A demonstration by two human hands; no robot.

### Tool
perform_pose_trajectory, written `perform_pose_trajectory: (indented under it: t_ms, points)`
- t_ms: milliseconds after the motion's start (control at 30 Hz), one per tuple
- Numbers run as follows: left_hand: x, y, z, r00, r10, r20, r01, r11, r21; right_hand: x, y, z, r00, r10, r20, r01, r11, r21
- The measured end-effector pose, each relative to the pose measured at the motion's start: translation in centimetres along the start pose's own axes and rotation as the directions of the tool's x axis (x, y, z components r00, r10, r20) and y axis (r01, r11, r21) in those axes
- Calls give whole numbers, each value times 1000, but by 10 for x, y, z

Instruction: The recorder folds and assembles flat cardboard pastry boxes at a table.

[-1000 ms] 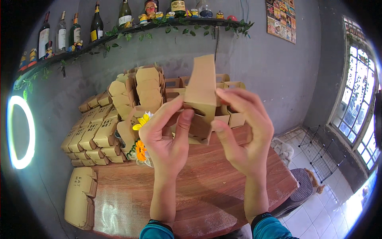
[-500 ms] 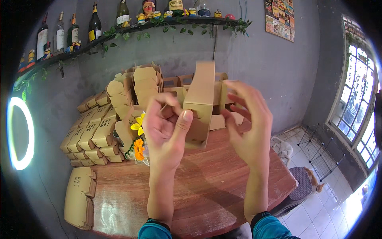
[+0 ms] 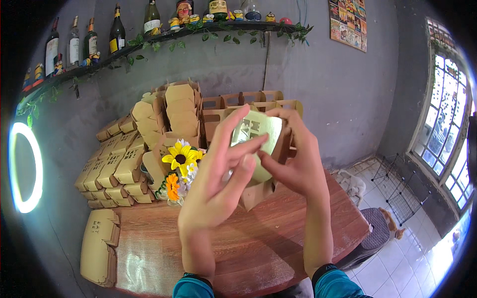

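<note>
A small brown cardboard box (image 3: 257,194) is held up above the table, tilted, between my two hands. Its upper panel has cut-out shapes and catches a bright greenish light. My left hand (image 3: 213,191) grips the box's left side, one finger stretched along its edge and another lying over the panel near the thumb. On the other side, my right hand (image 3: 298,161) holds the box with its thumb in front and fingers curled over the top edge. My hands hide much of the box's lower body.
Closed cardboard boxes (image 3: 112,166) are stacked at the left of the wooden table (image 3: 198,251). Flat folded cardboard pieces (image 3: 99,246) lie at the near left corner. Nested cartons (image 3: 181,107) and open carriers (image 3: 213,116) stand behind. Artificial flowers (image 3: 180,157) sit beside my left hand.
The box has turned from a narrow side to its cut-out panel, now tilted toward me. My right hand has moved left onto it, and my left hand has shifted right, uncovering more flowers.
</note>
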State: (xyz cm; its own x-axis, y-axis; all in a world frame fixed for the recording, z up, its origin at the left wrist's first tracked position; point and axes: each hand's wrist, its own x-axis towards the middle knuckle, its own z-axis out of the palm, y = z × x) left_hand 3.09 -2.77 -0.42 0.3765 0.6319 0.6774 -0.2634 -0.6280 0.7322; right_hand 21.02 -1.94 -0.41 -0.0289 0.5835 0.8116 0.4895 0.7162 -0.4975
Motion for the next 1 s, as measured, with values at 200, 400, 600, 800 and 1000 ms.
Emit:
perform_pose_trajectory:
  t_ms: [200,400,600,800,1000]
  points:
    - [2,-6,-49,904,367,-221,-71,638,767,3,13,-20,991,78,-105,-45,955,293]
    - [-3,-18,-62,997,-70,-24,73,931,357,-2,4,-34,999,-34,17,26,931,363]
    - [-9,-6,-54,991,57,119,-59,998,13,-3,-2,-41,997,-51,-50,67,911,406]
    - [-3,-4,-37,986,162,-21,-141,909,392,-10,-15,-48,978,-76,-193,114,974,196]
    - [-9,4,-69,950,38,311,-112,968,224,-17,0,-65,996,-81,40,73,981,181]
